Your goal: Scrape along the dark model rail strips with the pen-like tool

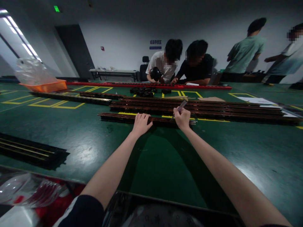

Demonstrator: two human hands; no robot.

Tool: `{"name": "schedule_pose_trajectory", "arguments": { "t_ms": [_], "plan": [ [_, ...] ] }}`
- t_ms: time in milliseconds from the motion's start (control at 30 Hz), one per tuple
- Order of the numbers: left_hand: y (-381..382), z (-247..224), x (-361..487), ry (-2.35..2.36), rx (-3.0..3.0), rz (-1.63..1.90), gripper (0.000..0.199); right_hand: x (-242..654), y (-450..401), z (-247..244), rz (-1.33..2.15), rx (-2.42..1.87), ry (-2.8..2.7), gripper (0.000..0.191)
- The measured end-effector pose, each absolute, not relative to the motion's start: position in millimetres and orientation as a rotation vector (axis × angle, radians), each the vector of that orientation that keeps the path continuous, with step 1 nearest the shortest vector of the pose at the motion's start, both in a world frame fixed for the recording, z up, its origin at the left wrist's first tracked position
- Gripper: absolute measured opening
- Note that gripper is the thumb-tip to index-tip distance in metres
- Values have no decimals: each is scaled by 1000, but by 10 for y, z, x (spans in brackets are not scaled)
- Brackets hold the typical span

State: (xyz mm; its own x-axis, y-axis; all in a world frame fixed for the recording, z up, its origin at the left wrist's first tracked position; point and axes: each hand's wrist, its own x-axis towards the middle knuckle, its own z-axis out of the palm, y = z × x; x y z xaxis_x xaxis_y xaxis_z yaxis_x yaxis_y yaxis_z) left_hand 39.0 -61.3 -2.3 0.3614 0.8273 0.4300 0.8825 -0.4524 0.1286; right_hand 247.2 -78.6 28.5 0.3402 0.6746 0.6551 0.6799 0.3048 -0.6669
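A long dark rail (118,118) with reddish-brown lines lies crosswise in front of me on the green table. My left hand (141,124) is laid over its middle, fingers across the top and thumb on the near side. Closed around a pen (182,104) with a greyish barrel, my right hand (182,118) is at the rail's right end. The pen's lower tip is hidden behind the fingers. Just beyond lies a bundle of several similar long rails (224,108), reaching far to the right.
More dark rails (30,149) lie at the near left. An orange basket (44,85) with clear plastic bags stands at the far left. Black parts (143,91) and a long red rail (101,84) lie farther back. Two people lean over the far side; others stand at the right.
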Motion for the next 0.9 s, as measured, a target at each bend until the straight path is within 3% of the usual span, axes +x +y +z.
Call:
{"name": "schedule_pose_trajectory", "arguments": {
  "t_ms": [900],
  "plan": [
    [-647,-9,397,-1541,-2470,-678,39,2382,-772,241,248,-1257,-1355,31]
  ]
}}
